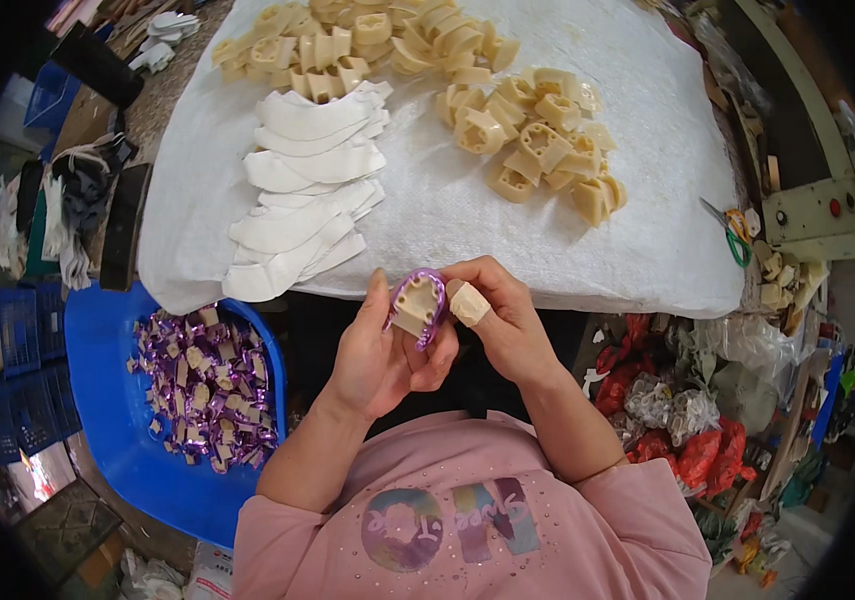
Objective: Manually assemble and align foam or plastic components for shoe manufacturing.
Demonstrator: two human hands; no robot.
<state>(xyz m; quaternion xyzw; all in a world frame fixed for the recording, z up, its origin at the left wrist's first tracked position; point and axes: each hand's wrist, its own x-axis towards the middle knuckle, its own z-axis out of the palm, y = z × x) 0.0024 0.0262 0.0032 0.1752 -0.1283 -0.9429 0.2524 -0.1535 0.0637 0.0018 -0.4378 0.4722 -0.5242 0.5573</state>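
Observation:
Between my hands, just in front of the table edge, is a cream plastic shoe heel (414, 302) with holes in its top face. Shiny purple covering wraps round its outer rim. My left hand (373, 350) holds it from the left, fingers curled beneath. At its right side, my right hand (508, 320) pinches the purple edge; its thumb is wrapped in beige tape (469, 304). My right fingertips are partly hidden behind the heel. Overlapping white curved cover pieces (288, 215) lie on the table to the left, beyond my hands.
Uncovered cream heels (545, 147) are piled on the white cloth-covered table (648, 210). A blue tub (113, 410) at left holds many purple-covered heels (213, 390). Scissors (733, 228) lie at the table's right edge, near a pale green machine (823, 205). Red plastic bags (693, 455) sit below right.

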